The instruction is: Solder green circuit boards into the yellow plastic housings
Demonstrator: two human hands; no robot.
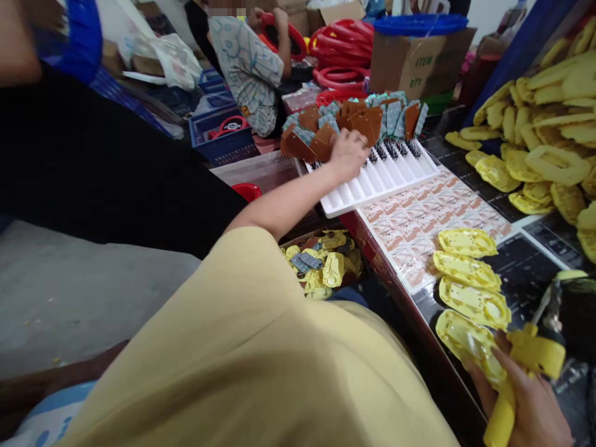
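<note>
My left hand [348, 154] reaches far forward over the back end of a white slotted tray [372, 186], beside a heap of brown and blue circuit boards [344, 121]; its fingers are curled down, and what they pinch is hidden. My right hand [521, 397] at the bottom right grips a yellow powered screwdriver [526, 366] and touches a yellow plastic shell [465, 338]. Three more yellow shells [470, 273] lie in a row on the dark table edge.
A sheet of printed labels [428, 217] lies beside the tray. Piles of yellow shells [544, 143] fill the right. A basket of yellow parts [321, 264] sits below the table. Another person [251, 62] sits behind with red rings [344, 43], crates and cardboard boxes [414, 59].
</note>
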